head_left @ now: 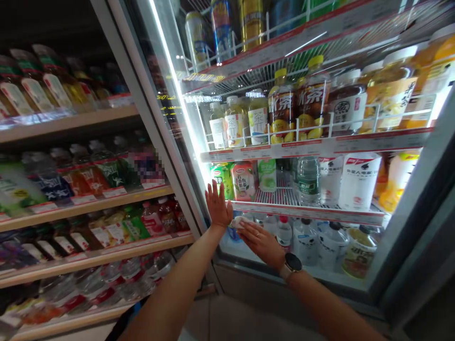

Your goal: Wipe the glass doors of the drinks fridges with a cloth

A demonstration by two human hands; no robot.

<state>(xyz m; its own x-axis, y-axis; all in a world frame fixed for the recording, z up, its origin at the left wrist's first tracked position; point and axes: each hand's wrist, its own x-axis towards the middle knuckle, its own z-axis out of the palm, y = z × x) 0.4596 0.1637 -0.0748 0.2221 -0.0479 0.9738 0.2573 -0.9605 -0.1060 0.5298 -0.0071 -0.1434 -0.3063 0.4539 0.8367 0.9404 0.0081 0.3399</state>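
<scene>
My left hand (217,206) is raised with its fingers spread and holds nothing, palm toward the left edge of the lit fridge, beside the green and red drink packs (243,182). Just right of it, my right hand (256,237) lies over a crumpled whitish cloth or tissue (240,222), pressing it near the left end of a lower shelf's front edge (305,211). The cloth is mostly covered by the fingers. A dark watch (293,262) is on my right wrist.
Upper fridge shelves hold cans (222,31) and tea bottles (280,106). Water bottles (284,233) stand at the bottom. A metal frame (142,94) divides the fridge from open shelves of bottles (106,163) at left. Another frame (414,208) borders the right.
</scene>
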